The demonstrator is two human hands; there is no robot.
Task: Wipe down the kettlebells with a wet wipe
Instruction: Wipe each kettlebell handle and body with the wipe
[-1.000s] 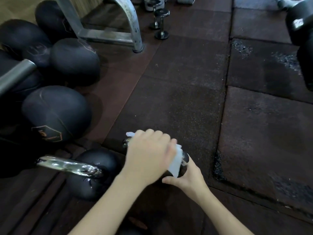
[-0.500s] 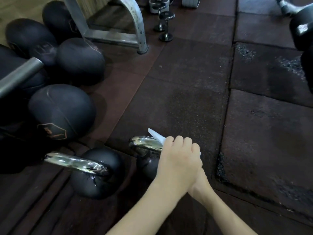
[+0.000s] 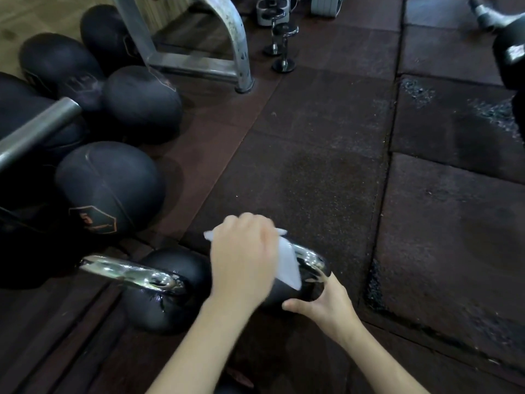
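Note:
A black kettlebell [image 3: 308, 290] with a chrome handle stands on the rubber floor at the bottom centre. My left hand [image 3: 244, 263] grips a white wet wipe [image 3: 287, 265] around the left part of that handle, and the handle's right end shows bare. My right hand [image 3: 326, 305] holds the kettlebell's black body from the right, fingers curled on it. A second black kettlebell [image 3: 159, 302] with a chrome handle stands just to the left, untouched.
Several black medicine balls [image 3: 110, 186] are piled at the left beside a grey bar [image 3: 37, 129]. A metal frame leg [image 3: 235, 52] and small chrome dumbbells [image 3: 281, 44] stand at the back. A large black dumbbell [image 3: 511, 52] hangs at the top right.
My left hand slid with the wipe to the right end of the handle, then back to the left. The right end of the handle is now uncovered. My right hand stayed on the body.

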